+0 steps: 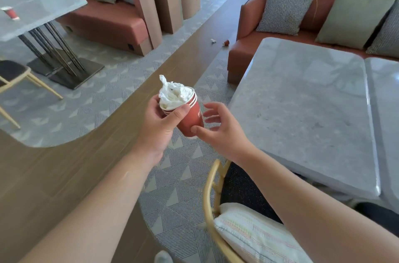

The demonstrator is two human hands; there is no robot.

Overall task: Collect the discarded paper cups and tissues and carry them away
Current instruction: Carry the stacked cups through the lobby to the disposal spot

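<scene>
A stack of red paper cups [192, 118] is held in front of me, tilted, with crumpled white tissues [172, 94] stuffed in the top cup. My left hand [159, 124] grips the stack near its rim. My right hand [218, 126] is beside the stack's lower part, its thumb touching the bottom and its fingers spread apart. Another red paper cup [11, 13] stands on the glass table [43, 4] at the far left. On the floor by the far sofa lie a small red cup [225, 43] on its side and a white tissue [213, 41].
A grey marble table [302, 111] fills the right, with an orange sofa [280, 32] and cushions behind it. A yellow-framed chair [218, 208] with a striped cushion stands below my right arm. A wood-floor aisle [194, 51] runs ahead between patterned carpets; planters stand behind a second sofa [103, 21].
</scene>
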